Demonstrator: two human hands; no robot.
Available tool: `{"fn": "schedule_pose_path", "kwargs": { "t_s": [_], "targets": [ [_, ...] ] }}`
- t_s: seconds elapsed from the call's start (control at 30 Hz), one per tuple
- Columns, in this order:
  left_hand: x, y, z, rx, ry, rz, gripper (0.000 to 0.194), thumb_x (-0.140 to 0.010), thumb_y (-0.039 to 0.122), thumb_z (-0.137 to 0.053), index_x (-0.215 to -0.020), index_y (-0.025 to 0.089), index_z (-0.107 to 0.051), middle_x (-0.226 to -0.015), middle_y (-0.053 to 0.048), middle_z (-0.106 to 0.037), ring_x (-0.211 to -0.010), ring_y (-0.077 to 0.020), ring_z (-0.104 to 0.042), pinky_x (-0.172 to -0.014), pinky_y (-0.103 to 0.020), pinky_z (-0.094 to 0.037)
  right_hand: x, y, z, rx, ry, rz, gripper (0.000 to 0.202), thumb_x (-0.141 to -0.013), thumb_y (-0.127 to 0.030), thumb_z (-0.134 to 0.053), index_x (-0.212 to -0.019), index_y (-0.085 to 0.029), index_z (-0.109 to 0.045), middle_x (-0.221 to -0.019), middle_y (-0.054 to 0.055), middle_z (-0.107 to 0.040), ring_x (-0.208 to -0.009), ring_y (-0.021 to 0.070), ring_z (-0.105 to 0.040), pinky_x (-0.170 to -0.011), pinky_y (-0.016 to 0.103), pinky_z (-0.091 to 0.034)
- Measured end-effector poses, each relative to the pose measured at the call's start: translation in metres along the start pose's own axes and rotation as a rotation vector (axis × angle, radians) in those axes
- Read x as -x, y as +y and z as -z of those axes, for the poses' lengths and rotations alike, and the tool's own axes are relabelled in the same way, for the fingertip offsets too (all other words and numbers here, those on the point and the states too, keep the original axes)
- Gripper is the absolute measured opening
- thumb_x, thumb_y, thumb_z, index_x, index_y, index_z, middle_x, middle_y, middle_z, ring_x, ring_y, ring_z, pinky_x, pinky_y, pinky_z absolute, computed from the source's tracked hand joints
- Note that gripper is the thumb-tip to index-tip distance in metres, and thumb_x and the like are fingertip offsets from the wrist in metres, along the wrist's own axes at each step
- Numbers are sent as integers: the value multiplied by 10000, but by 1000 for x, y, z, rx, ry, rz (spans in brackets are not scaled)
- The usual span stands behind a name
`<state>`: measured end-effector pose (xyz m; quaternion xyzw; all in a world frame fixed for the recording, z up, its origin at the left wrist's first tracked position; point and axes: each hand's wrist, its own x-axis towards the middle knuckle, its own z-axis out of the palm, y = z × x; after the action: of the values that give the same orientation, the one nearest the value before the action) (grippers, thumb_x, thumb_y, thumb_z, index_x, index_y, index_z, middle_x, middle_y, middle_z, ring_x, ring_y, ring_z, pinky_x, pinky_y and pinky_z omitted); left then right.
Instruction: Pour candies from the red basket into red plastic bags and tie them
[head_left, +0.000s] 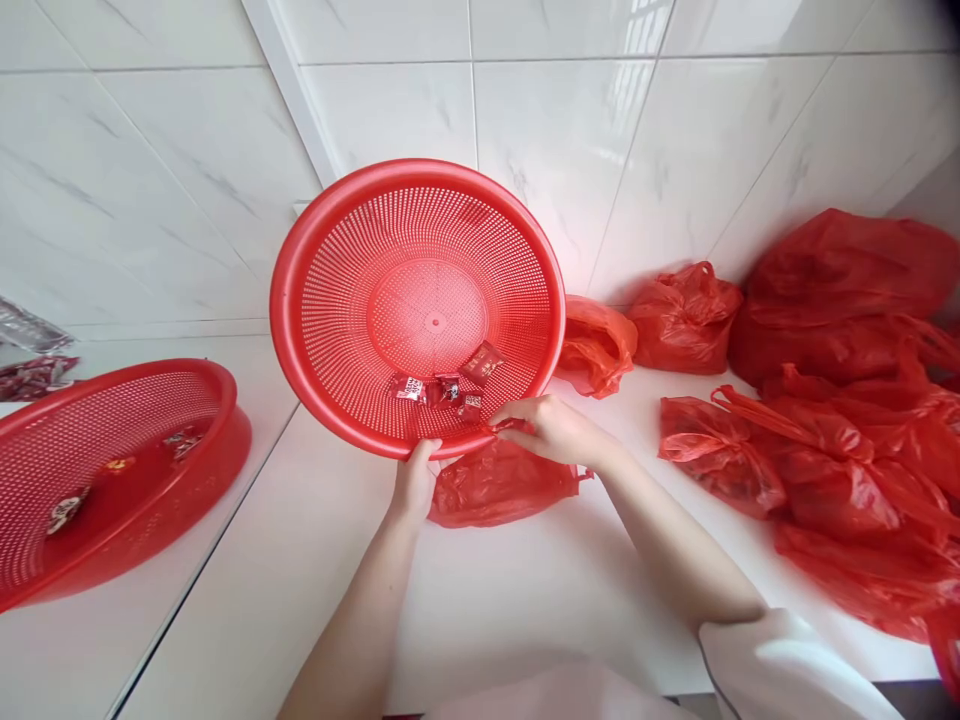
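Tilted basket (431, 290): held up over the white table (285, 540), mouth facing away from the tiled wall (540, 120), apparently to bring the whole inside into sight.
Small packets (482, 362): about four, in dark red wrappers, lying on the near, lower side of the tilted basket, likely gathered there by the slant.
Left hand (415, 485): clamped on the tilted basket's near rim, thumb over the lip, fingers beneath, probably to carry the weight.
Right hand (547, 427): at the tilted basket's near right rim, thumb and forefinger slightly apart at the tips; firm grip or light touch not discernible.
Flat red bag (502, 492): under the tilted basket's near rim, partly covered; contents hidden.
Loose red bag (600, 345): just right of the tilted basket; contents not visible.
Bulging red bags (825, 460): farther right of the tilted basket, filled, contents unclear through the plastic, perhaps kept aside for elbow room.
Second basket (142, 405): left of the tilted basket, apart from it, holding a few wrapped pieces (66, 512).
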<state>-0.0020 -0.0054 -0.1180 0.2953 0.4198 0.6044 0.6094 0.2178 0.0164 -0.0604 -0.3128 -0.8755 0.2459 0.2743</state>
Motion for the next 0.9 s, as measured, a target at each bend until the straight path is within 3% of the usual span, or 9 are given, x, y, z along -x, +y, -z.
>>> {"fn": "schedule_pose_path", "kwargs": {
  "t_s": [0.17,0.27,0.37,0.47,0.57,0.63,0.73,0.8,0.9],
  "targets": [
    [-3,1,2,-6,-22,-12,317,-692,217,-636,-995,128,-668,-1032,-92,-720,-1063,-304,-659,-923,-437,-536,0,-3,-1,5,-94,-33,207,-925,-175,-538,-1055,-218,-694,-1029,37,-730,-899,179,-684,-821,304,-527],
    [-3,1,1,0,17,2,315,-665,216,-653,-970,138,-666,-990,-80,-728,-1042,-303,-670,-918,-434,-537,-2,-2,-5,61,-40,-18,205,-945,-193,-512,-1047,-198,-690,-1037,63,-719,-933,188,-671,-844,323,-523],
    [0,-1,-2,2,23,45,329,-645,212,-661,-967,146,-661,-972,-74,-731,-1035,-308,-672,-897,-428,-544,-3,1,-10,108,34,-20,256,-957,-255,-511,-1169,-184,-637,-1170,107,-671,-1071,218,-632,-926,372,-508],
    [5,-4,-7,0,-20,83,337,-644,210,-666,-976,154,-666,-960,-70,-734,-1029,-310,-673,-868,-415,-552,-4,8,-19,172,28,-23,513,-919,-401,-583,-1367,-166,-499,-1383,167,-541,-1308,284,-484,-1068,479,-411],
    [8,-7,-10,13,-67,95,319,-659,208,-664,-975,169,-673,-948,-59,-737,-1017,-300,-678,-851,-400,-557,-5,13,-25,227,-48,-36,758,-831,-519,-664,-1442,-145,-414,-1460,206,-453,-1378,340,-392,-1108,554,-332],
    [8,-7,-9,13,-63,84,310,-665,200,-662,-973,175,-671,-962,-52,-734,-1027,-295,-676,-855,-394,-558,-5,14,-25,199,-89,-41,657,-836,-452,-682,-1391,-165,-482,-1399,181,-523,-1295,320,-491,-1047,504,-413],
    [5,-5,-6,-7,-11,52,291,-660,191,-659,-950,166,-665,-967,-54,-729,-1053,-298,-666,-879,-399,-556,-4,9,-16,74,-88,-44,280,-942,-247,-542,-1206,-201,-621,-1156,92,-678,-1006,205,-651,-854,337,-513],
    [1,-3,-2,-8,14,40,273,-655,194,-660,-925,158,-664,-960,-62,-728,-1063,-304,-662,-899,-416,-552,-2,3,-8,6,-56,-58,236,-974,-197,-458,-1109,-198,-651,-1005,61,-708,-836,158,-656,-752,280,-505],
    [-3,0,2,2,33,16,248,-649,204,-666,-890,145,-671,-947,-71,-729,-1048,-312,-666,-916,-446,-548,0,-2,1,-18,-30,-51,192,-968,-225,-473,-1018,-183,-653,-840,36,-682,-685,133,-593,-650,250,-467]
  ]
}}
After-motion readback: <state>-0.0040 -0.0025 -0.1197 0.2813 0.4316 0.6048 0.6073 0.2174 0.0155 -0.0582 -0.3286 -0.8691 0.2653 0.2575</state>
